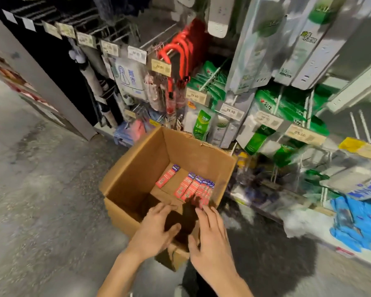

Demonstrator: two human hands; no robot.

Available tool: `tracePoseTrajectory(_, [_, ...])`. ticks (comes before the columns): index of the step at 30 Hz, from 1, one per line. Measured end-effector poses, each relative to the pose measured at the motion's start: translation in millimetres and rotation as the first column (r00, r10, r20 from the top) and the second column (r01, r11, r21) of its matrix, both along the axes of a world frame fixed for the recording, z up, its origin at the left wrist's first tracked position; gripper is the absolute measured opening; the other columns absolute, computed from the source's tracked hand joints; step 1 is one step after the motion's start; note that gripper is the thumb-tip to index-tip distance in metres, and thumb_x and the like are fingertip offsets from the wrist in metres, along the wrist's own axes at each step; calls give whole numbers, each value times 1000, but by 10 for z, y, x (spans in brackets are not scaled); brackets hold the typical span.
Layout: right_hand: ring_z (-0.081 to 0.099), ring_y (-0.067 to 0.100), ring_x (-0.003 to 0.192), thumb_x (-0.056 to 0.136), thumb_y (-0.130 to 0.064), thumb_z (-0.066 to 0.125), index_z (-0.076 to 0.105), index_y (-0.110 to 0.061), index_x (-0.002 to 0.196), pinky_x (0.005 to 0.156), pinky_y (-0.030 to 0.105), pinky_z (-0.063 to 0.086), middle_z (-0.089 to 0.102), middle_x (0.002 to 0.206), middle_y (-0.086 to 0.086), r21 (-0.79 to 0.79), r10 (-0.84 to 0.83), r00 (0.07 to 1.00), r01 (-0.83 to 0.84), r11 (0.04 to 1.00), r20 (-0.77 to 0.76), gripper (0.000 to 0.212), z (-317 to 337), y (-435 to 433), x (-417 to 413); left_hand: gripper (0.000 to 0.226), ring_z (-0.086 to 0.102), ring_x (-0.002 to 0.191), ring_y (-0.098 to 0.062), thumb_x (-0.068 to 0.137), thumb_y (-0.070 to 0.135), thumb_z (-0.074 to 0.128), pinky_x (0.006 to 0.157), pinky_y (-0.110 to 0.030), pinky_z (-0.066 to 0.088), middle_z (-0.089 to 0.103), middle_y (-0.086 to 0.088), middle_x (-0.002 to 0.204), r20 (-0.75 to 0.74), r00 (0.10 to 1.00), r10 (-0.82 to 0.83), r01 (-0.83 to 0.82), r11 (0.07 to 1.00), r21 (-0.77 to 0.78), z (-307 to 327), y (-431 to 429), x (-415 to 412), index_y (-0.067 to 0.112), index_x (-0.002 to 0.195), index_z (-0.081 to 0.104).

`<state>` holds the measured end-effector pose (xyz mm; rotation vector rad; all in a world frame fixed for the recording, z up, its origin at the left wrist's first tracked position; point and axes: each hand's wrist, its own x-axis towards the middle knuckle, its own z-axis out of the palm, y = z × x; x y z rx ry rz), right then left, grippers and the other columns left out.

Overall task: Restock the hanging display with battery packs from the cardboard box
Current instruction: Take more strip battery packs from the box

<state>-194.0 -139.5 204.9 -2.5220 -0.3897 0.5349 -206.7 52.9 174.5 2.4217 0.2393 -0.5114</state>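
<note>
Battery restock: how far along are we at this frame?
Done: nothing provable; the cardboard box is mostly bare floor, but no hung battery packs are identifiable. In hand: left hand and right hand reach over the near edge, open, holding nothing. Left: a row of packs and one lone pack still in the box.

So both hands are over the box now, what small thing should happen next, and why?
Probably the right hand should dip down a little and pinch the near end of the row of battery packs. Both hands hold nothing, with fingers relaxed. The right fingertips are close to that row on the floor of the cardboard box, while the left hand is farther from it.
</note>
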Motion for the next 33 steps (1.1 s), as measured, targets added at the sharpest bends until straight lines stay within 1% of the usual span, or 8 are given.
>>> tracePoseTrajectory(6, [-8, 15, 155, 97, -29, 48, 10, -23, 161, 120, 26, -7, 0, 168, -4, -2, -17, 999, 17, 1000, -52, 75, -347, 239, 545, 56, 48, 135, -27, 88, 43, 57, 111, -40, 41, 47, -1, 149, -86, 988, -128, 143, 970, 195, -536, 60, 818, 20, 139, 52])
tracePoseTrajectory(10, [30, 30, 150, 73, -26, 63, 41, -12, 152, 119, 45, 33, 35, 161, 11, -104, -167, 976, 153, 983, -140, 82, -666, 526, 806, 58, 54, 129, -31, 87, 42, 50, 105, -42, 47, 53, -6, 143, -138, 970, -201, 224, 956, 187, -959, 19, 1291, 16, 139, 53])
tracePoseTrajectory(13, [53, 34, 134, 44, -26, 86, 56, -2, 139, 107, 41, 49, 54, 144, 17, -176, -207, 960, 174, 969, -191, 102, -737, 717, 973, 40, 72, 103, -37, 97, 30, 39, 80, -43, 61, 71, -14, 115, -146, 953, -264, 274, 960, 56, -1413, -17, 1550, 9, 120, 64])
tracePoseTrajectory(16, [10, 25, 155, 74, -8, 75, 10, -13, 160, 126, 34, 20, 5, 166, 8, -167, -311, 909, 274, 947, -276, 108, -849, 916, 978, 36, 59, 126, -37, 104, 27, 37, 108, -43, 47, 61, -19, 135, -189, 921, -339, 355, 933, 53, -1766, -80, 1721, 16, 129, 60])
tracePoseTrajectory(18, [-5, 17, 155, 80, -3, 62, -1, -25, 160, 127, 32, 8, -10, 166, -3, -166, -423, 853, 390, 906, -305, 104, -999, 1023, 883, 66, 47, 137, -34, 99, 42, 17, 118, -35, 28, 51, -21, 146, -166, 881, -444, 451, 892, 8, -2141, -73, 1768, 6, 139, 54])
tracePoseTrajectory(23, [-7, 18, 155, 84, -8, 60, -6, -28, 159, 127, 34, 4, -14, 167, -5, -236, -574, 685, 529, 815, -448, 102, -1313, 1221, 845, 49, 54, 124, -41, 102, 31, 53, 99, -42, 40, 53, -27, 139, -305, 878, -369, 394, 919, 23, -2815, -134, 1963, -1, 139, 48])
tracePoseTrajectory(28, [2, 16, 155, 88, -10, 55, 1, -29, 159, 125, 34, 10, -5, 166, -6, -175, -587, 672, 578, 797, -452, 92, -1496, 1207, 1007, 70, 57, 120, -40, 101, 34, 56, 94, -43, 44, 47, -24, 144, -290, 900, -325, 349, 936, 37, -3170, -401, 2085, -2, 153, 24])
tracePoseTrajectory(33, [15, 16, 151, 84, -6, 55, 13, -29, 157, 125, 34, 17, 10, 162, -6, -147, -620, 658, 626, 766, -427, 86, -1599, 1130, 1101, 57, 57, 124, -38, 104, 12, 44, 96, -44, 45, 44, -21, 146, -301, 894, -331, 389, 907, 159, -3250, -480, 2122, 2, 155, 21])
